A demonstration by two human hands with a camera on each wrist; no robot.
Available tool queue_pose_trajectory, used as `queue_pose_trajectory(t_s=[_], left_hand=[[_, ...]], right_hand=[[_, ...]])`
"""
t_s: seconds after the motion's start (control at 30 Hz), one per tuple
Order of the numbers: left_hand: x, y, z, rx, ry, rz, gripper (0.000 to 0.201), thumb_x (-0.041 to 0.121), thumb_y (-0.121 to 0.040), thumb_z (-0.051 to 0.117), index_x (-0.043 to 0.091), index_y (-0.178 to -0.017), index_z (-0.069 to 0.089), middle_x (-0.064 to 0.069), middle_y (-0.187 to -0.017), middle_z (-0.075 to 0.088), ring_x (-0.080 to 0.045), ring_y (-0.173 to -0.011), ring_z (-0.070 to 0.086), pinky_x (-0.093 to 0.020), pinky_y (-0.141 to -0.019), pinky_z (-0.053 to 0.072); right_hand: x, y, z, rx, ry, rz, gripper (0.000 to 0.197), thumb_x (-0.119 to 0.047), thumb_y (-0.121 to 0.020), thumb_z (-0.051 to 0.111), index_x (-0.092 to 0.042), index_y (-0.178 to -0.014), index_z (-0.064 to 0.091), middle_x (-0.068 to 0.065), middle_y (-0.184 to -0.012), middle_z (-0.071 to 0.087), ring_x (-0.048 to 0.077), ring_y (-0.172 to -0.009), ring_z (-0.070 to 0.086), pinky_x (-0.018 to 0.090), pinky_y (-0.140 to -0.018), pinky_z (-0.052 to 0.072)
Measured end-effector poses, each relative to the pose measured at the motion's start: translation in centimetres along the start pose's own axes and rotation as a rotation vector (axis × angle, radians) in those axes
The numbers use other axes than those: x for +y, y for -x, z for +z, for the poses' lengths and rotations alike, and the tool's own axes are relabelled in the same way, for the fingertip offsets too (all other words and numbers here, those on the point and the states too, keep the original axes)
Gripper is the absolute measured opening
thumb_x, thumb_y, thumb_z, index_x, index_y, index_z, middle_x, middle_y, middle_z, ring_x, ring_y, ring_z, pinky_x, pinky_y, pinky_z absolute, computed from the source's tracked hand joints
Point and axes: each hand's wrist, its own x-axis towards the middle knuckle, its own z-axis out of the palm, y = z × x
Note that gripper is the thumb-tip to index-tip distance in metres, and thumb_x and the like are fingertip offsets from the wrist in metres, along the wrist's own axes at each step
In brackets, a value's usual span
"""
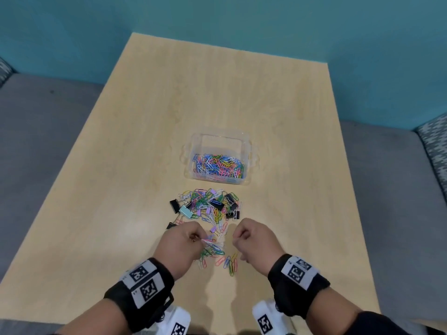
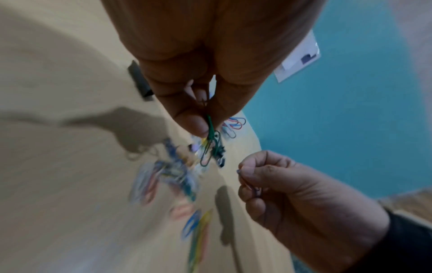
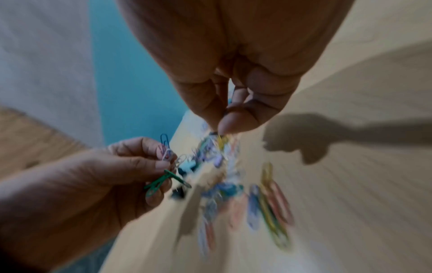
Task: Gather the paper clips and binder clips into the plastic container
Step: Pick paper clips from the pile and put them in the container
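Two bare hands, both wrists strapped up

Left hand (image 1: pixel 180 245) and right hand (image 1: pixel 254 240) each wear a wide black wristband (image 1: pixel 140 290) carrying white tags printed with black square marker codes, two per wrist. White blocks (image 1: pixel 177 321) with similar codes sit under the wrists at the bottom edge. A dark sleeve (image 1: pixel 377 322) shows at lower right.

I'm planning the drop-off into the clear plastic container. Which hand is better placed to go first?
Marginally the right hand. Both hands pinch paper clips near the loose pile, but the clear plastic container lies ahead and slightly right of centre, nearer that hand. The left hand holds several clips, a green paper clip dangling.
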Motion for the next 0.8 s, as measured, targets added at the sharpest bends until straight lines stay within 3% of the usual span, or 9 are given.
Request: queue_pose_trajectory(t_s=[0.1,0.17,0.27,0.4,0.47,0.57,0.67,0.8], left_hand=[[3.0,-2.0,-1.8,0.040,0.097,0.047,0.020,-0.001,-0.077,0.068,0.016,-0.066,0.065,0.003,-0.049,0.056,-0.010,-0.041,0.049,-0.020,-0.045,0.040],[5.6,-4.1,-3.2,0.119,0.096,0.094,0.017,0.001,-0.079,0.068,0.014,-0.068,0.065,0.002,-0.050,0.058,-0.011,-0.041,0.053,-0.018,-0.043,0.041],[9.1,-7.5,-4.5,0.211,0.014,0.158,0.015,0.003,-0.079,0.067,0.017,-0.073,0.066,-0.003,-0.062,0.066,-0.017,-0.053,0.064,-0.029,-0.052,0.052],[11.2,-10.6,-4.4,0.206,0.029,0.214,0.020,0.004,-0.078,0.062,0.022,-0.072,0.063,-0.004,-0.060,0.063,-0.017,-0.048,0.059,-0.032,-0.057,0.051],[10.9,-11.0,-4.7,0.186,0.080,0.190,0.023,0.005,-0.081,0.059,0.027,-0.075,0.063,-0.004,-0.064,0.062,-0.018,-0.051,0.058,-0.035,-0.062,0.054],[7.8,-10.0,-6.1,0.237,0.103,0.116,0.016,0.009,-0.085,0.059,0.023,-0.086,0.067,-0.001,-0.075,0.065,-0.023,-0.066,0.064,-0.042,-0.074,0.058],[3.4,-7.2,-7.6,0.326,-0.160,0.077,0.013,0.017,-0.083,0.061,0.023,-0.092,0.067,0.001,-0.082,0.068,-0.023,-0.078,0.065,-0.034,-0.078,0.052],[-0.9,-3.0,-7.3,0.331,-0.428,-0.049,0.014,0.037,-0.079,0.063,0.024,-0.085,0.062,0.002,-0.086,0.061,-0.016,-0.075,0.056,-0.028,-0.064,0.040]], right_hand=[[-3.1,-1.7,-2.3,0.075,-0.105,-0.027,0.016,-0.001,-0.078,0.057,-0.015,-0.070,0.058,-0.001,-0.059,0.057,0.017,-0.048,0.058,0.016,-0.038,0.036],[-5.6,-3.6,-3.8,0.141,-0.142,-0.103,0.016,0.001,-0.076,0.058,-0.014,-0.069,0.059,0.001,-0.055,0.059,0.017,-0.046,0.057,0.026,-0.046,0.046],[-8.9,-6.5,-5.3,0.243,-0.148,-0.180,0.018,0.001,-0.076,0.060,-0.015,-0.068,0.058,0.001,-0.059,0.060,0.016,-0.049,0.057,0.044,-0.061,0.058],[-12.1,-8.8,-5.8,0.260,-0.175,-0.166,0.014,-0.003,-0.083,0.063,-0.014,-0.074,0.058,0.006,-0.070,0.063,0.016,-0.049,0.062,0.046,-0.066,0.059],[-11.9,-9.3,-5.8,0.242,-0.162,-0.129,0.006,-0.011,-0.084,0.065,-0.015,-0.082,0.061,0.008,-0.081,0.065,0.021,-0.061,0.067,0.045,-0.072,0.059],[-9.1,-8.5,-5.9,0.280,0.097,-0.187,0.012,-0.022,-0.085,0.059,-0.019,-0.096,0.063,0.002,-0.096,0.068,0.022,-0.084,0.065,0.039,-0.081,0.054],[-5.0,-5.6,-5.1,0.231,0.385,-0.310,0.016,-0.018,-0.090,0.052,-0.018,-0.101,0.064,0.003,-0.101,0.061,0.022,-0.087,0.058,0.031,-0.079,0.046],[0.0,-2.7,-2.4,0.086,0.804,-0.534,0.021,-0.006,-0.084,0.053,-0.012,-0.102,0.062,0.006,-0.104,0.056,0.029,-0.094,0.053,0.038,-0.075,0.048]])
